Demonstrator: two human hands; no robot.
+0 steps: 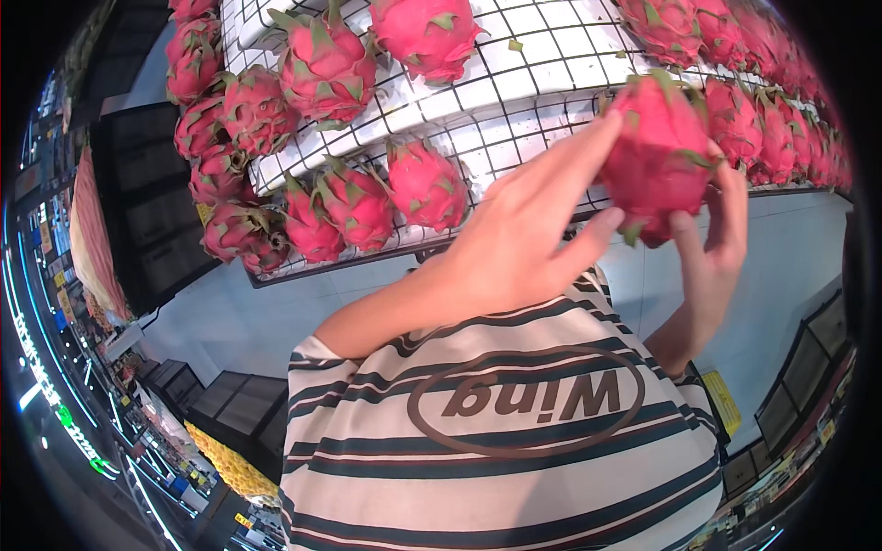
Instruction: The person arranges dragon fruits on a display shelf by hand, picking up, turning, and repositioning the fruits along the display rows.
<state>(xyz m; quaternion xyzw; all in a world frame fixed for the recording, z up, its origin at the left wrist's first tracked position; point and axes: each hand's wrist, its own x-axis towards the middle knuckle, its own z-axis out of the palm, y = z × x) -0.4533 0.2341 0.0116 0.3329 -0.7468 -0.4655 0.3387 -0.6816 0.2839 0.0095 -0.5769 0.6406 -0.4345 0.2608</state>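
A pink dragon fruit (658, 151) with green-tipped scales is held upright between my two hands, above the front edge of a display. My left hand (527, 224) grips its left side, the fingers along its upper part and the thumb near its lower end. From the right, my right hand (716, 220) curls around the fruit with the thumb on the near lower side. Behind the fruit lies a black wire grid (506, 127) over white stepped boards. A single dragon fruit (427, 184) sits on the lower step left of my hands.
More dragon fruits (327, 69) stand on the upper step and along the left edge. On the right, rows of them (734, 120) run along both steps. Dark crates (148, 186) lie beyond the left side. Yellow produce (231, 458) is farther off at lower left.
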